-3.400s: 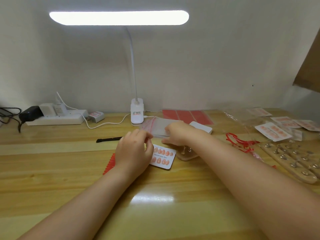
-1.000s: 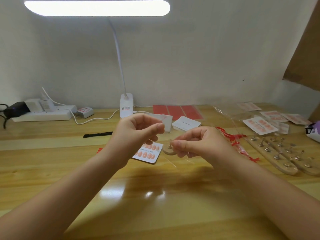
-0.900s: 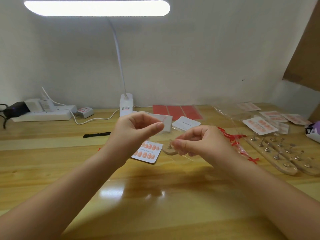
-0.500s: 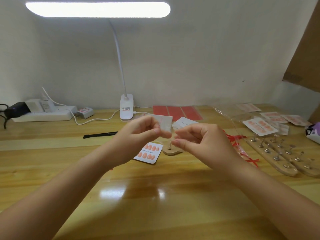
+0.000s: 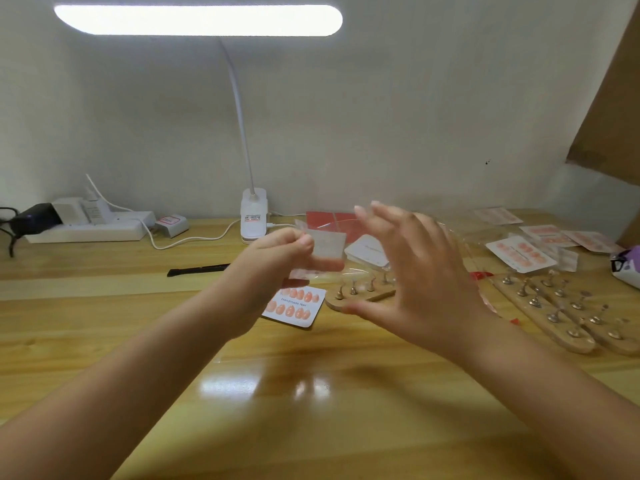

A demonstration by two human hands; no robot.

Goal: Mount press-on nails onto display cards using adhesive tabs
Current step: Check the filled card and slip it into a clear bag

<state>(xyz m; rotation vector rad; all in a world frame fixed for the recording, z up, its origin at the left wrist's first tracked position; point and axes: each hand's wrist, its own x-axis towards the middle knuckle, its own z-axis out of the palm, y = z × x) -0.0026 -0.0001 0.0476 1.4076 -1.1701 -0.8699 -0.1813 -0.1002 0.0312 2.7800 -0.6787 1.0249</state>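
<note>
My left hand (image 5: 273, 261) pinches a small clear plastic bag (image 5: 327, 249) above the desk, thumb against forefinger. My right hand (image 5: 412, 275) hovers just right of the bag with fingers spread and straight, holding nothing; it is motion-blurred. Below the hands a white display card (image 5: 294, 306) with orange press-on nails lies flat on the wooden table (image 5: 311, 393). A short wooden nail stand (image 5: 360, 294) with metal pegs lies beside the card, partly behind my right hand.
Blank white cards (image 5: 365, 252) and red adhesive sheets (image 5: 329, 220) lie behind the hands. Bagged finished cards (image 5: 521, 254) and two long peg stands (image 5: 561, 313) sit at the right. A lamp base (image 5: 254, 216), a power strip (image 5: 86, 226) and a black tool (image 5: 197, 270) are at the back left.
My right hand let go of the bag and opened, fingers spreading upward. The left hand keeps its pinch on the bag and lifted it a little.
</note>
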